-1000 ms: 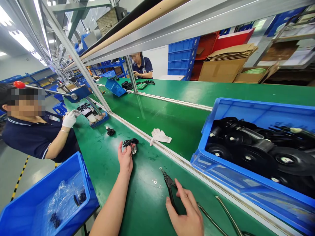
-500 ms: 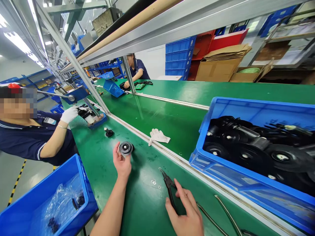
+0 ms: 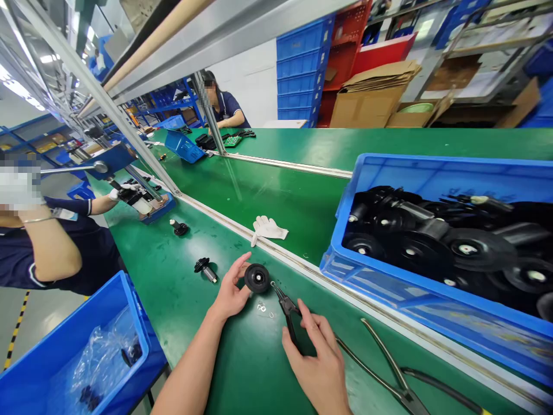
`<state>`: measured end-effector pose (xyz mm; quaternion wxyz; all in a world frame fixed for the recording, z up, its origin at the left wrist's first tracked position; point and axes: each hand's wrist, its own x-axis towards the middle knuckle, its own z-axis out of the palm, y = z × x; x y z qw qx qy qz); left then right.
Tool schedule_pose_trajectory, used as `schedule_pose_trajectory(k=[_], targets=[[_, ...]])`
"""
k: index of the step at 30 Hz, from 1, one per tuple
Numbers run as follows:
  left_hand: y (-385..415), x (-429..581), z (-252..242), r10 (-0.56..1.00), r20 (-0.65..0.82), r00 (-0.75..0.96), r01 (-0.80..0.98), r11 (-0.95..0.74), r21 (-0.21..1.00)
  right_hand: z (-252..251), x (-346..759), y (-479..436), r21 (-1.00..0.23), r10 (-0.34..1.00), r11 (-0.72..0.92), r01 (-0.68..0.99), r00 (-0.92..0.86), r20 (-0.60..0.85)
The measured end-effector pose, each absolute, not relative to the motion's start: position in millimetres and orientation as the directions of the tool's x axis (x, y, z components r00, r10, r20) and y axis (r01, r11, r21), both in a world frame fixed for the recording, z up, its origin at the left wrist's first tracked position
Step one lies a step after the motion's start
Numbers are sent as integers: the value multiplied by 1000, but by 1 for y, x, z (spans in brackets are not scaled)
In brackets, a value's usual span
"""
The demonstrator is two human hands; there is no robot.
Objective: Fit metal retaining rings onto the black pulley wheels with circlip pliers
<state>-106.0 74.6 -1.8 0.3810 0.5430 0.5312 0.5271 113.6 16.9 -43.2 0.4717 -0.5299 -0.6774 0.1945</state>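
Observation:
My left hand (image 3: 233, 293) is closed around a black wheel (image 3: 257, 279) with a pale centre, its face turned up toward me. In my right hand (image 3: 317, 351) are black-handled circlip pliers (image 3: 288, 305). A small metal retaining ring (image 3: 272, 283) appears at their tips, close to the wheel's right edge; whether it touches the wheel I cannot tell. Several loose retaining rings (image 3: 261, 308) lie on the green bench between my hands. Left of the wheel rests a black part with a silver shaft (image 3: 206, 270), and a similar part (image 3: 178, 227) is farther back.
A blue bin (image 3: 339, 253) of black wheels stands at right. Long metal-handled pliers (image 3: 395, 369) lie beside my right hand. A white glove (image 3: 270, 227) rests by the metal rail. At left are another blue bin (image 3: 142, 340) and a co-worker (image 3: 56, 248) beside a lever press (image 3: 158, 208).
My left hand has brought the wheel rightward, close to the plier tips. The shafted part now shows where that hand was. The co-worker at left has raised one gloved hand.

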Motion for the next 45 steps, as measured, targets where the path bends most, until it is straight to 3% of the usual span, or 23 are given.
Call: schedule_pose_trajectory(k=[5, 11, 18, 45], targets=[[78, -107, -14, 997, 69, 23, 117, -71, 991, -46, 114, 15, -755, 904, 359, 549, -4, 427], [91, -110, -28, 988, 141, 58, -29, -140, 990, -42, 114, 16, -769, 908, 356, 531, -2, 419], [82, -119, -15, 981, 51, 186, -240, -4, 971, -39, 114, 16, -783, 887, 395, 480, 23, 461], [74, -121, -11, 991, 31, 133, -139, -12, 990, -38, 113, 15, -682, 860, 450, 577, -75, 504]])
